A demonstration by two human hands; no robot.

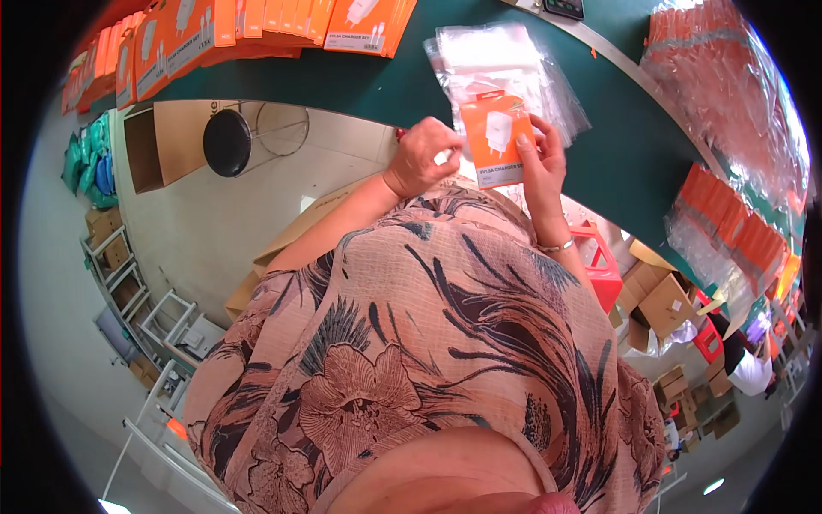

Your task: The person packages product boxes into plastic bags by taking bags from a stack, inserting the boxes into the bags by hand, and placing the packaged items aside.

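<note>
My right hand grips an orange charger set box by its right side, thumb on the front and fingers behind. The box stands nearly upright, its printed front with a white charger picture facing me. Close to the box's left side is my left hand, fingers curled into a pinch. A small whitish bit shows by its fingertips, too unclear to name. Beyond the box, a stack of clear plastic bags lies on the green table, partly hidden by the box.
Rows of orange charger boxes line the table's far left. Bagged orange boxes are heaped at the right, with another bagged row nearer. A black round stool, a red stool and cardboard boxes stand below.
</note>
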